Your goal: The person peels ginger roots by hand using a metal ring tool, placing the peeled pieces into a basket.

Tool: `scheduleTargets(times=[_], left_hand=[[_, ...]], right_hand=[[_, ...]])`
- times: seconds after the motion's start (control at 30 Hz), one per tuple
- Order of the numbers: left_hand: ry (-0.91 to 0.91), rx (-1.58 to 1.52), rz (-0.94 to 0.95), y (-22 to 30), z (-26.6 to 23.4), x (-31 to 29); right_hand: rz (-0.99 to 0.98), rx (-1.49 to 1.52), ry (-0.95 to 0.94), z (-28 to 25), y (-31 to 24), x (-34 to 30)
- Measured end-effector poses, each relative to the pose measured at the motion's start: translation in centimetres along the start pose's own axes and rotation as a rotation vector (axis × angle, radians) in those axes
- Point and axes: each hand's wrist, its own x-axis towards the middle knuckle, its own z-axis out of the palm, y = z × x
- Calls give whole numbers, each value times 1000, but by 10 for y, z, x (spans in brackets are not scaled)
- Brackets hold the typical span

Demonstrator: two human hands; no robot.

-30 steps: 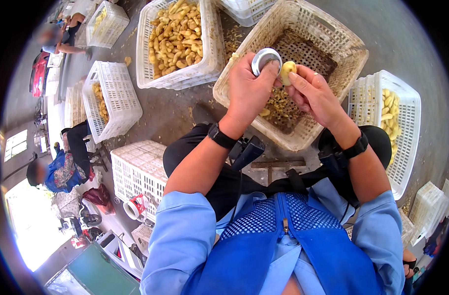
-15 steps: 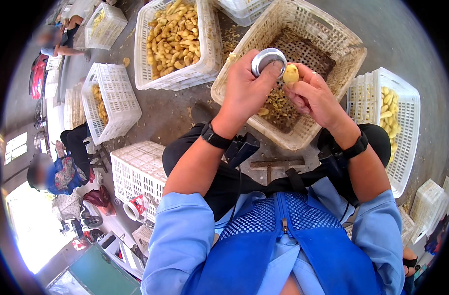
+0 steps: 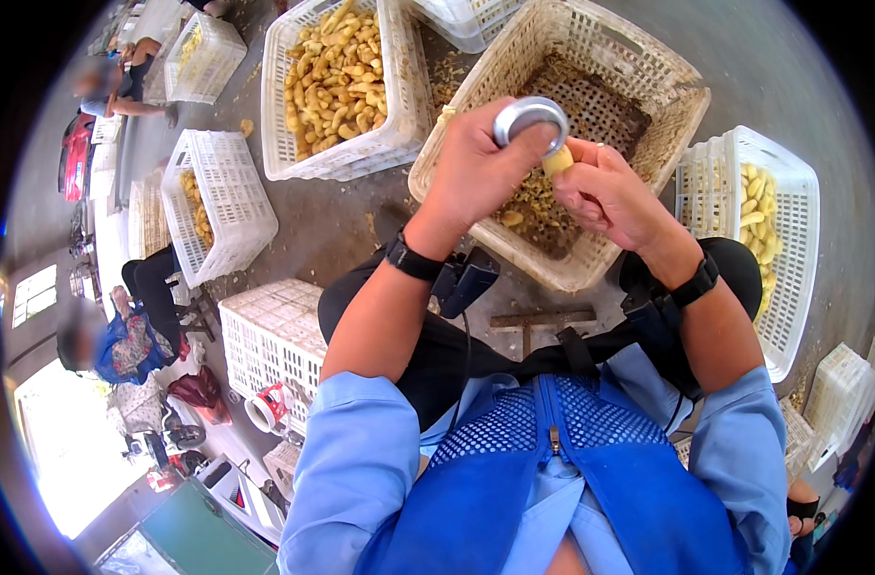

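My left hand (image 3: 476, 172) is closed around a silver metal ring (image 3: 531, 112), with the thumb pressed across its middle. Its lower right rim touches a small pale yellow piece of ginger (image 3: 557, 161). My right hand (image 3: 615, 192) pinches that piece between thumb and fingers, which hide part of it. Both hands are above a beige plastic crate (image 3: 682, 129), whose bottom carries yellowish peel scraps (image 3: 533, 203).
A white crate of tan ginger (image 3: 337, 81) stands at the far left, another crate with paler pieces (image 3: 759, 206) at right. An upturned-looking white crate (image 3: 275, 321) is near my left knee. People sit at left, one in blue (image 3: 131, 345).
The metal ring has shifted slightly right and now overlaps the ginger piece, which showed whole beside it before. My right hand stays nearly in place.
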Motion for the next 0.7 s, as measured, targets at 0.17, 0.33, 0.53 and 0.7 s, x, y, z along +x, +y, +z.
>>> scheduleTargets(times=[0.17, 0.33, 0.53, 0.7], left_hand=[[194, 149, 1, -15, -20, 13], [14, -7, 20, 2, -4, -2], [30, 231, 36, -11, 2, 2], [59, 203, 45, -13, 2, 2]], right_hand=[[51, -29, 2, 4, -4, -4], [47, -14, 21, 4, -2, -2], [132, -43, 96, -8, 6, 14], [123, -69, 135, -3, 11, 17]])
